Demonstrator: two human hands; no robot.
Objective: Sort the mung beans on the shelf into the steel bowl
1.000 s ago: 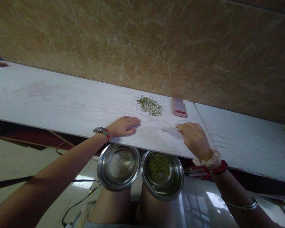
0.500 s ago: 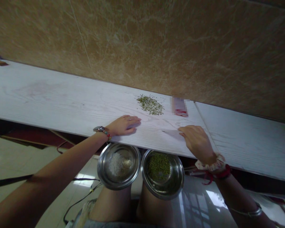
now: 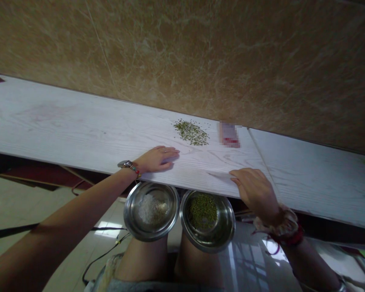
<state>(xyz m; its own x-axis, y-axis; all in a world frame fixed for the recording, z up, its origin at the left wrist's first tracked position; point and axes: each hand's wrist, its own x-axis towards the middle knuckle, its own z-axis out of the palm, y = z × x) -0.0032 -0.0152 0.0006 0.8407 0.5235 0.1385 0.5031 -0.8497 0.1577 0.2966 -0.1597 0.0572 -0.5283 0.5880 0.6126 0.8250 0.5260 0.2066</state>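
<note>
My left hand (image 3: 159, 158) lies flat on the white wooden board (image 3: 88, 121), its fingers stretched out and holding nothing. At the right, my right hand (image 3: 253, 187) is closed on a thin pale card-like piece (image 3: 222, 175), low over the board; its exact kind is unclear. Small green beans (image 3: 191, 132) are spread in a patch on the board, beyond both hands. Below the board's near edge, a steel bowl (image 3: 228, 235) contains more green beans. To its left, another steel bowl (image 3: 130, 227) contains white grains.
A phone (image 3: 229, 134), partly blurred out, lies by the brown marbled wall (image 3: 182, 56) to the right of the beans. The bowls rest by the person's knees (image 3: 146, 259). A dark cable (image 3: 101, 253) runs over the tiled floor at the left.
My right hand has drawn slightly toward me and to the right, with the pale piece still in it. My left hand stays flat in nearly the same place.
</note>
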